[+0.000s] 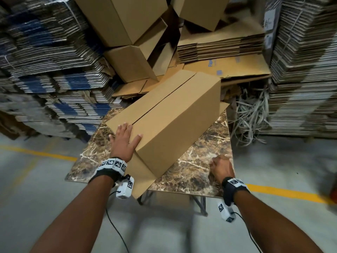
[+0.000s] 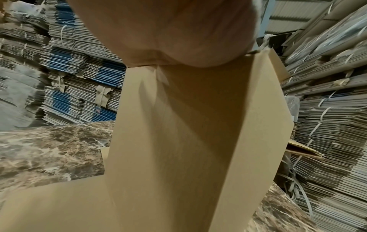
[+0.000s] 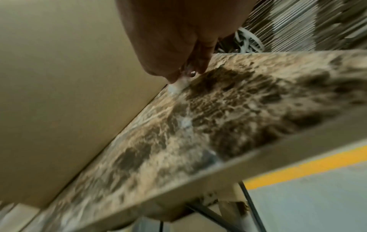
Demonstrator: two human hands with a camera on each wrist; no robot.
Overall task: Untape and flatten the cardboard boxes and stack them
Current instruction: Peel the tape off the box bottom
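Overhang is the first worry: the box's [image 1: 164, 121] near end sticks out past the counter [image 1: 200, 172] edge, below the left hand [image 1: 125, 139], with a loose flap hanging off it. That hand lies flat on the top near corner, fingers [image 1: 124, 127] straight and spread, thumb down the side; it presses rather than grips. If it leans hard there, I reckon the box could tip toward the person or slide off the smooth marbled top.

Right of those fingers, with the box's side face between, the right hand [image 1: 221, 168] rests on the counter near its right edge. Its fingers are curled in and pinch something small and pale against the surface, perhaps a tool or a scrap of tape; too blurred to say which. Being busy there, it steadies nothing.

Beyond the left fingertips the top seam [image 1: 164, 99] runs away along the box, and I cannot make out tape on it. Pressing down before the seam is freed would likely crumple the panels, not fold them.

Further off, whole boxes [image 1: 127, 33] lean in a heap beside the flat stack [image 1: 218, 46]. A shove on the far end might bring them down.
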